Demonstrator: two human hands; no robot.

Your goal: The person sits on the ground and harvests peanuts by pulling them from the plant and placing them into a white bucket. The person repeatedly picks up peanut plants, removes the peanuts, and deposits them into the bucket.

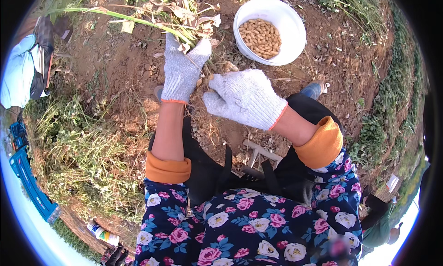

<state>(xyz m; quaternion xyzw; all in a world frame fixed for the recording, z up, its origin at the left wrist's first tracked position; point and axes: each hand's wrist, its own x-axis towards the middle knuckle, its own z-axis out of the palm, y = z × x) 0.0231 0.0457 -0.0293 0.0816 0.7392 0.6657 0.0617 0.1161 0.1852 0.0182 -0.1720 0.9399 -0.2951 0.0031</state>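
Note:
My left hand, in a grey-white knitted glove with an orange cuff edge, grips a bunch of peanut plants by the stems. Leaves and stalks spread away from me beyond the fist. Just to its right, my right hand, gloved alike, has its fingers curled close to the root ends below the left fist. A pale peanut pod shows by its knuckles; whether the fingers pinch a pod or root is hidden. Beyond the right hand stands a white plastic bucket, with unshelled peanuts covering its bottom.
Pulled plants lie heaped at left, and a green row runs along the right. Beneath me is a stool frame. A person in light blue is at far left, another in green at lower right. A blue vehicle stands behind.

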